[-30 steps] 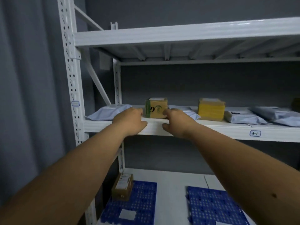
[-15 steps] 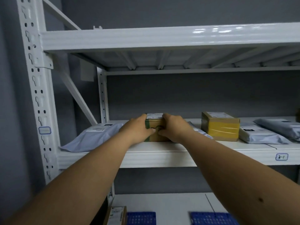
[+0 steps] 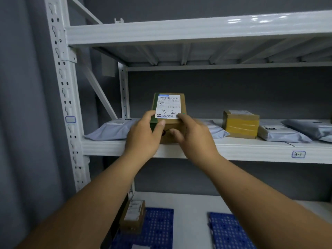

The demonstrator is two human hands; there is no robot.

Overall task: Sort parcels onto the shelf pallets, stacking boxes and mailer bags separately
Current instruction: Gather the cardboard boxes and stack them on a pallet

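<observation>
Box (image 3: pixel 168 112) label reads "3-2"; shelf (image 3: pixel 251 150) tag reads "3-1".

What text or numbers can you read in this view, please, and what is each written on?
"3-2": handwritten on the white label of the box both hands hold.
"3-1": tag on the shelf beam.
Barcodes and small print on that label, and labels on other parcels: too small to read.
</observation>
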